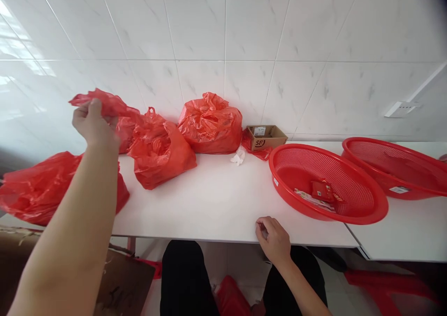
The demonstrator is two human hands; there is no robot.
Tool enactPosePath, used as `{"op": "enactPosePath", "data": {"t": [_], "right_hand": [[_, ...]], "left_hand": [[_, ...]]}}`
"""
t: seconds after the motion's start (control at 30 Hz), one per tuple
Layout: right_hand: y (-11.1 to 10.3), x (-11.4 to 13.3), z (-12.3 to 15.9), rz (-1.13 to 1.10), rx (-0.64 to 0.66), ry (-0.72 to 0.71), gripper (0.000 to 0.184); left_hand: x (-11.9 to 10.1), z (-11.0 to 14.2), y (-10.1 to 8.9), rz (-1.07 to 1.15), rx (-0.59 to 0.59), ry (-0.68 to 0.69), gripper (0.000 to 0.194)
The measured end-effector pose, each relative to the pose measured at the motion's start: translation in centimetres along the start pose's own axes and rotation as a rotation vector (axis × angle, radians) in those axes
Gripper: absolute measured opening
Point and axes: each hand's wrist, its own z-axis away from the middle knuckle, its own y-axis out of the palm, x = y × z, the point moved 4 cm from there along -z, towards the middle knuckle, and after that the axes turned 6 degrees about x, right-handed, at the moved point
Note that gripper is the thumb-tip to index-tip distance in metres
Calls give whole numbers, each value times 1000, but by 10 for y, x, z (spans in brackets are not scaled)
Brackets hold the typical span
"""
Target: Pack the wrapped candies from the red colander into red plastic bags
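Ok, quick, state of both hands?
Left hand: closed, holding a red plastic bag.
Right hand: loosely closed, nothing visible in it.

White marble-patterned wall tiles (223, 32) above a white table (216, 204), a small white wall fitting (401, 109) at right

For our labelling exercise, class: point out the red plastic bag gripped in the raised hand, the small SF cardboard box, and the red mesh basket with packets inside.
red plastic bag (113, 105): head view, on its lifted upper part
small SF cardboard box (268, 141): head view, on its front wall
red mesh basket (270, 167): head view, on its left rim
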Motion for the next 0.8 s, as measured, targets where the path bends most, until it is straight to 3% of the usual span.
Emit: {"op": "enactPosePath", "data": {"t": [0.1, 0.17, 0.23, 0.33, 0.43, 0.5, 0.63, 0.7, 0.8], "right_hand": [[-2, 1, -5, -180, 61, 116, 15], [-7, 10, -10, -409, 93, 181, 16], [-21, 28, -16, -579, 36, 173, 20], [-56, 64, -23, -531, -225, 3, 40], [-83, 91, -26, -372, -386, -224, 41], [-84, 95, -30, -313, -311, -297, 32], [-53, 79, -36, -207, 86, -245, 22], [-37, 69, -36, -151, 258, -214, 15], [-32, 58, -33, -79, 355, -214, 18]], "left_hand": [[-15, 54, 10, 202, 129, -35, 7], [-7, 115, 21, 277, 274, -89, 18], [9, 182, 32, 301, 435, -185, 26], [33, 272, 44, 320, 658, -334, 23], [42, 327, 47, 331, 799, -457, 19], [42, 345, 47, 332, 851, -515, 17], [42, 356, 42, 326, 862, -592, 17], [50, 351, 36, 310, 810, -614, 18], [72, 329, 20, 275, 640, -633, 18]]}}
